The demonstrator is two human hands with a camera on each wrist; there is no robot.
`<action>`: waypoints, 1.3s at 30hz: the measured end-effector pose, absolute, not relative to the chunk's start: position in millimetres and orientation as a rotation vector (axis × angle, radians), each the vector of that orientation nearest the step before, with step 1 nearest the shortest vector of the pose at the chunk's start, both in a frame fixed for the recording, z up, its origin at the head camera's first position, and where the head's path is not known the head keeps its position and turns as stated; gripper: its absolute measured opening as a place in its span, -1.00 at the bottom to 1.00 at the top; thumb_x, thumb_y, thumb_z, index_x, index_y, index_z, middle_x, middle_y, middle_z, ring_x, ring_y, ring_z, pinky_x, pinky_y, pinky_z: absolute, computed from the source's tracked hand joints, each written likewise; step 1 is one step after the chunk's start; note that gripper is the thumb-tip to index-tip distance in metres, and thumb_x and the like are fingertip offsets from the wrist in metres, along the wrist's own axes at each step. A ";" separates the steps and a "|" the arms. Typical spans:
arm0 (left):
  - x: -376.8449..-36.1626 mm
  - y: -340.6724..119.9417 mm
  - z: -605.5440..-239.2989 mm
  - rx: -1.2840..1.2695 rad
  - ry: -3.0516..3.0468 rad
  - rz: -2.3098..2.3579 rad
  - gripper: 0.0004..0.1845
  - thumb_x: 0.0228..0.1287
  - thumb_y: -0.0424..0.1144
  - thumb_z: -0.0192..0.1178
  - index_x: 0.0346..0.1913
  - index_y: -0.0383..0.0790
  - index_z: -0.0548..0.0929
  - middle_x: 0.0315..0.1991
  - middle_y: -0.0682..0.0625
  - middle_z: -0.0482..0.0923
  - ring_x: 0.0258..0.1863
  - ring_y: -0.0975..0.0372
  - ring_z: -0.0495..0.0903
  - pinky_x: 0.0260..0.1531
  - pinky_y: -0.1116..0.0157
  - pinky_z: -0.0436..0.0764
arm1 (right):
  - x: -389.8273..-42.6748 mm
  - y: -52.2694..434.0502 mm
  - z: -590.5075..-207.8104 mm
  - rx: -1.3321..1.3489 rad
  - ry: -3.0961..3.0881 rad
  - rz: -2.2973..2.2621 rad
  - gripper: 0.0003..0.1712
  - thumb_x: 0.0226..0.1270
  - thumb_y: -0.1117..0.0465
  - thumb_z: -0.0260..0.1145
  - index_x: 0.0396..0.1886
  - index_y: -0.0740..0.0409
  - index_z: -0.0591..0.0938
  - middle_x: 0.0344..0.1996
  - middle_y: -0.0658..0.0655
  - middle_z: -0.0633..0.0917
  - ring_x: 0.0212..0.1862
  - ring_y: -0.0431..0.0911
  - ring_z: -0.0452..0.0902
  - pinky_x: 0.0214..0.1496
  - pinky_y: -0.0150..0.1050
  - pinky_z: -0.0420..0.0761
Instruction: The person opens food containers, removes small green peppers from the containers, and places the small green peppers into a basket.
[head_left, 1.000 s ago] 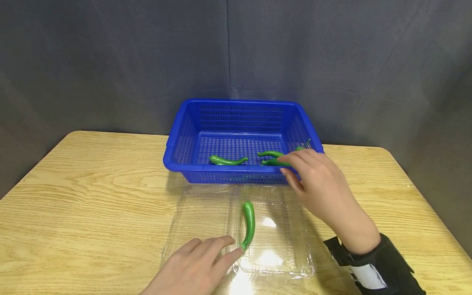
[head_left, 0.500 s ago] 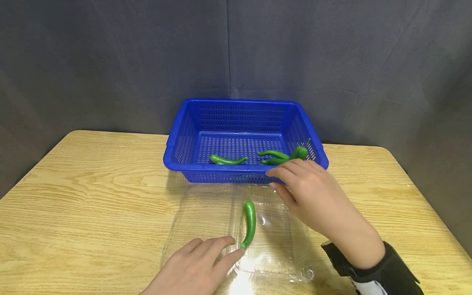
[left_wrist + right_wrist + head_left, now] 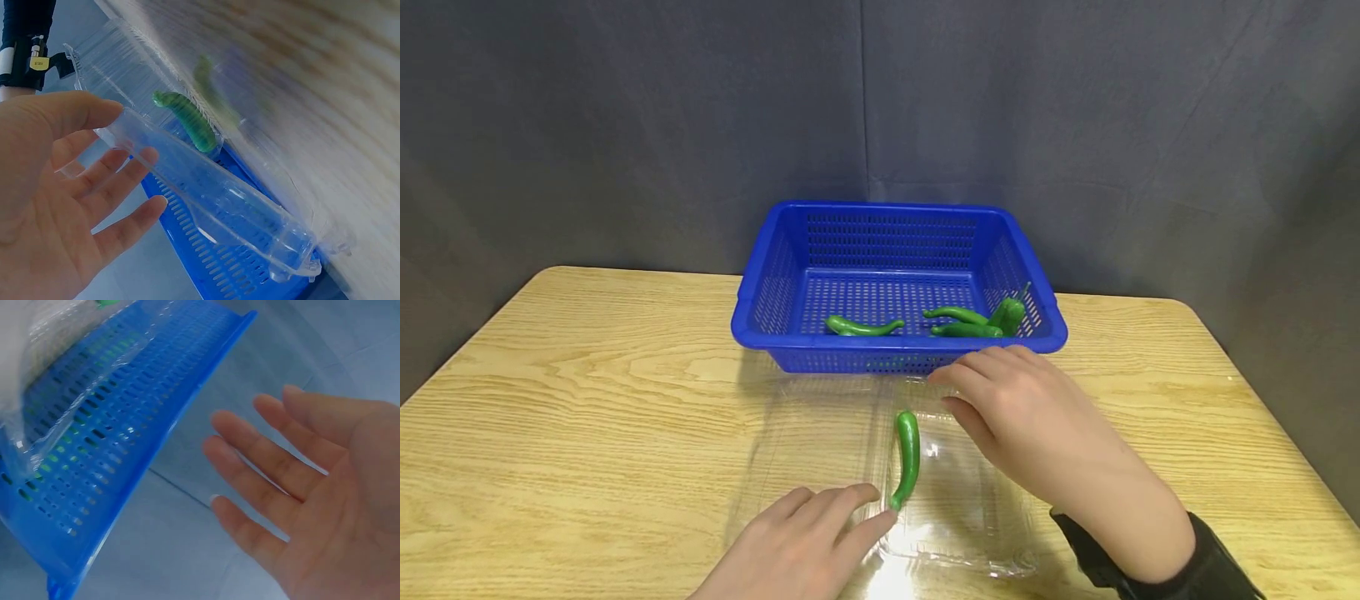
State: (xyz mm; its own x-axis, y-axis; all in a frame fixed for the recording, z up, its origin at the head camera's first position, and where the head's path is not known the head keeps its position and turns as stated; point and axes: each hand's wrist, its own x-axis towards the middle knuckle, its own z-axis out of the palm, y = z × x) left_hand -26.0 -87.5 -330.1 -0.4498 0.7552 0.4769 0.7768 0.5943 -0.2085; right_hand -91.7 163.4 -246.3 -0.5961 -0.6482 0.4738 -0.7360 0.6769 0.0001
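A curved green chili pepper lies in the right half of an opened clear plastic clamshell container. My left hand rests at the container's middle fold, its thumb tip close to the pepper's narrow end. In the left wrist view the thumb and relaxed fingers of my left hand are at the clear plastic edge, with the pepper beyond. My right hand hovers over the container's right far corner, fingers loosely bent; the right wrist view shows nothing in its palm.
Behind the container stands a blue slotted basket. One green pepper lies at its front left and several more peppers are grouped at its front right. All this is on a wooden table before a grey curtain.
My right hand has drawn back from the basket's right side, down and towards me, uncovering the peppers there. My left hand and the pepper in the container have hardly moved.
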 end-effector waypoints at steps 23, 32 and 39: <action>-24.3 -84.2 -333.4 -1.220 -2.224 -0.085 -0.40 0.53 0.25 -0.33 0.09 -0.06 0.59 0.01 -0.03 0.55 -0.14 0.22 0.60 -0.21 0.30 0.62 | -62.6 152.4 -243.5 1.116 -2.666 0.165 -0.64 0.08 0.27 0.54 -0.09 0.04 0.71 -0.21 -0.07 0.70 -0.12 -0.11 0.62 0.04 -0.16 0.58; -23.7 -82.8 -333.6 -1.236 -2.208 -0.118 -0.43 0.54 0.23 -0.35 0.06 -0.06 0.58 -0.01 -0.02 0.53 -0.16 0.22 0.60 -0.24 0.35 0.60 | -61.2 143.6 -252.7 1.150 -2.662 0.082 -0.69 0.14 0.19 0.51 -0.09 -0.01 0.70 -0.18 -0.06 0.72 -0.08 -0.10 0.64 0.07 -0.11 0.56; -23.2 -82.4 -333.0 -1.259 -2.221 -0.143 -0.45 0.51 0.25 -0.27 0.09 -0.04 0.58 0.00 0.01 0.53 -0.14 0.25 0.59 -0.26 0.36 0.59 | -60.4 138.6 -256.8 1.169 -2.695 0.043 -0.70 0.15 0.13 0.50 -0.11 0.02 0.69 -0.16 -0.05 0.72 -0.06 -0.12 0.64 0.09 -0.12 0.54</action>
State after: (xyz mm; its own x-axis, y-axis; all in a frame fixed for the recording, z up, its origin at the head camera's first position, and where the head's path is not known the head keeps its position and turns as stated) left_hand -23.2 -82.4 -333.0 -0.3893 0.7536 0.5296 0.8152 0.5496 -0.1827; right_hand -60.4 138.6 -256.8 -0.6662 -0.7192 0.1971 -0.7252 0.6865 0.0537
